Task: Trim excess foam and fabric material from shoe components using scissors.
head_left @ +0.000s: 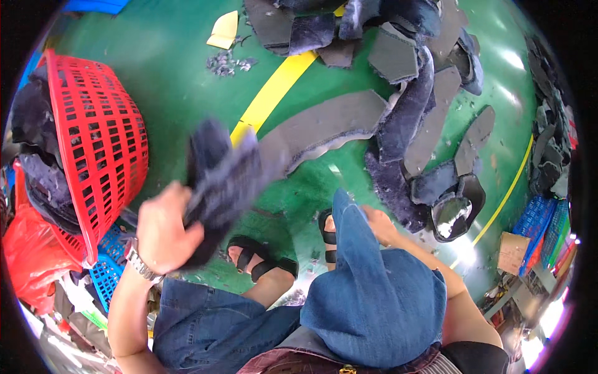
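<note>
On the left, my left hand (pixel 165 227), with a metal-banded watch (pixel 143 262) at the wrist, grips dark plush fabric pieces (pixel 227 168). They are smeared by motion and hang above the floor, between the red basket and my sandalled foot. My right hand (pixel 380 225) is beside my denim-covered knee (pixel 374 299), which hides most of its fingers; whether it holds anything does not show. Ahead of it, a long curved grey piece with a fuzzy edge (pixel 324 124) lies on the green floor.
A red plastic basket (pixel 103 137) at the left holds more dark plush pieces. Grey and dark fuzzy cutouts (pixel 430 112) are heaped ahead and to the right. A yellow scrap (pixel 223 30) lies near grey lint (pixel 230 62). A cardboard box (pixel 514 252) stands at the far right.
</note>
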Action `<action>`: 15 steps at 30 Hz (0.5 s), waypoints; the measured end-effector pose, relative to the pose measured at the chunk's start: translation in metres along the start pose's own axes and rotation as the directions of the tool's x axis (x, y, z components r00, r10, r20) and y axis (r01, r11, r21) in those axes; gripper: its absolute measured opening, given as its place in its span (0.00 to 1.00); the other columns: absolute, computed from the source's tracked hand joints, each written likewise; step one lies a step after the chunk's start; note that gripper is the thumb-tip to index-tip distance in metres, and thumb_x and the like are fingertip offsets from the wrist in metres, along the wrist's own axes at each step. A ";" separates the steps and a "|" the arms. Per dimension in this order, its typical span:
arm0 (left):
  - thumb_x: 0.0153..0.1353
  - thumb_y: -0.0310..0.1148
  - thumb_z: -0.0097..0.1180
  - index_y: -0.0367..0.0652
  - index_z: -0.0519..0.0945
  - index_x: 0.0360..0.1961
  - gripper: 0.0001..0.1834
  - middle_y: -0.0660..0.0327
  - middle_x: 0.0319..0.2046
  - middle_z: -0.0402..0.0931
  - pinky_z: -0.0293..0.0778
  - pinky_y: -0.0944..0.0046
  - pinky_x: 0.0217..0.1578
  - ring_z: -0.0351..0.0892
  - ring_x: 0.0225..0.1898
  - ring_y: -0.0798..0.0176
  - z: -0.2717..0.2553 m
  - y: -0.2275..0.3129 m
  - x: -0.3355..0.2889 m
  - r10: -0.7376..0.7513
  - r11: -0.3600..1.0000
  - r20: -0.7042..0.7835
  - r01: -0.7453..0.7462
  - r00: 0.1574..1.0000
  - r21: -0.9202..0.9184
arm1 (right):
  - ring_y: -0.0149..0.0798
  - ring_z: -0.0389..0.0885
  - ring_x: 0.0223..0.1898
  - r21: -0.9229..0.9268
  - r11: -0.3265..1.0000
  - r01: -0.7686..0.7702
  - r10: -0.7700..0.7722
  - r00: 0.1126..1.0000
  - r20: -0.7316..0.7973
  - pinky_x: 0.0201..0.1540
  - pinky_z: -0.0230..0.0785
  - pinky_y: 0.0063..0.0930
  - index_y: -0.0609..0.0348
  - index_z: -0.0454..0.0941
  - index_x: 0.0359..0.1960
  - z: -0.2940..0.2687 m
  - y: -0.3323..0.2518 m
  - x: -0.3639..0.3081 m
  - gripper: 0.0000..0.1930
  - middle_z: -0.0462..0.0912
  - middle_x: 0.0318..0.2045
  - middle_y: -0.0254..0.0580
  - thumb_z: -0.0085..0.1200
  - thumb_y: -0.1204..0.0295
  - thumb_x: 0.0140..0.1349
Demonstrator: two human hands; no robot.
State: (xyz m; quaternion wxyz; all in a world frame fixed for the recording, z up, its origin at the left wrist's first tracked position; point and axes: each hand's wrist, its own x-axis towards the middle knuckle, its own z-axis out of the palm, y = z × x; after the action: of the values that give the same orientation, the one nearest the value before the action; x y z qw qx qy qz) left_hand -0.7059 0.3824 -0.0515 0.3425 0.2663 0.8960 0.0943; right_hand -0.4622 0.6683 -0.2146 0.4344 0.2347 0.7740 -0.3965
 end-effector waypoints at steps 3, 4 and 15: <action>0.41 0.29 0.53 0.34 0.72 0.40 0.21 0.45 0.42 0.70 0.70 0.57 0.41 0.72 0.41 0.49 0.022 0.039 0.068 0.164 0.950 -0.438 -0.022 0.884 0.313 | 0.55 0.76 0.34 0.303 0.942 -0.147 0.153 0.988 0.002 0.37 0.66 0.43 0.58 0.72 0.37 -0.008 0.011 0.011 0.29 0.77 0.27 0.57 0.39 0.42 0.54; 0.43 0.30 0.51 0.35 0.73 0.37 0.17 0.47 0.39 0.71 0.70 0.57 0.38 0.73 0.37 0.50 0.036 0.045 0.095 0.174 0.932 -0.446 0.000 0.878 0.362 | 0.54 0.77 0.33 0.319 0.944 -0.090 0.102 0.995 -0.019 0.36 0.67 0.41 0.59 0.72 0.36 -0.006 -0.003 0.020 0.30 0.77 0.26 0.56 0.38 0.42 0.54; 0.36 0.49 0.62 0.47 0.64 0.52 0.40 0.50 0.52 0.62 0.61 0.51 0.47 0.63 0.50 0.48 0.157 0.084 0.170 0.100 0.955 -0.357 0.012 0.929 0.298 | 0.60 0.75 0.31 -0.007 0.999 0.048 -0.049 0.992 -0.115 0.33 0.68 0.47 0.59 0.67 0.39 0.014 -0.041 0.012 0.25 0.76 0.25 0.60 0.42 0.48 0.55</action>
State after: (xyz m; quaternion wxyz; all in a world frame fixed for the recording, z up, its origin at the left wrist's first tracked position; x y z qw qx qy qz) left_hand -0.6733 0.5426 -0.2348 0.1229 0.3123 0.9419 0.0156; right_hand -0.4908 0.6335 -0.2119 0.3798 0.2373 0.8041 -0.3909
